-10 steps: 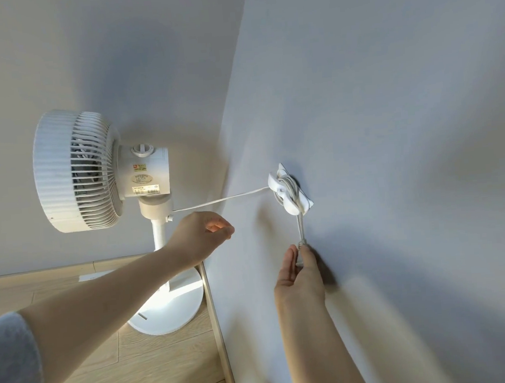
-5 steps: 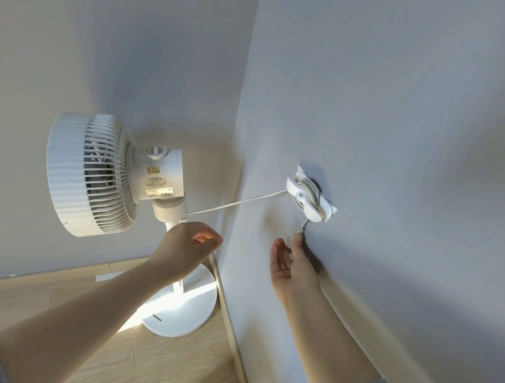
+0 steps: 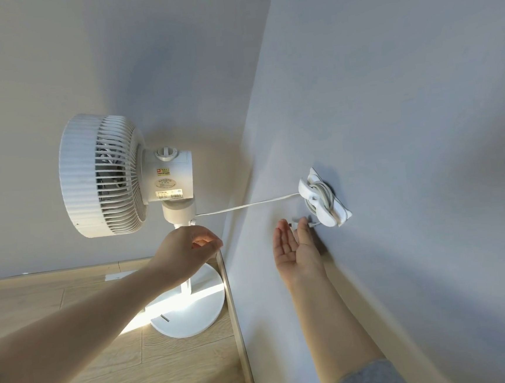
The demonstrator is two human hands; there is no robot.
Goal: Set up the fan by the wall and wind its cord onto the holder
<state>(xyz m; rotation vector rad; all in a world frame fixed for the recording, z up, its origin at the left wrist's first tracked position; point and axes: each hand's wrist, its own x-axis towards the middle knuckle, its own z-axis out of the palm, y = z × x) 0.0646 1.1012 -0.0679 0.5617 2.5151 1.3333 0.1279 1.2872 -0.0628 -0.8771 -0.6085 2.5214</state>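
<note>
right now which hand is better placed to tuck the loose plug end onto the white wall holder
Right hand: it is open just under the plug end beside the white wall cord holder. The left hand is by the white fan's pole.

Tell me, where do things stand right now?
Left hand curled, empty, by fan pole. Right hand open under plug. Cord wound on holder. Nothing blocking.

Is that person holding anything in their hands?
Right hand is open, palm up under the white cord's plug end; a grip cannot be told. Left hand holds nothing visible.
</note>
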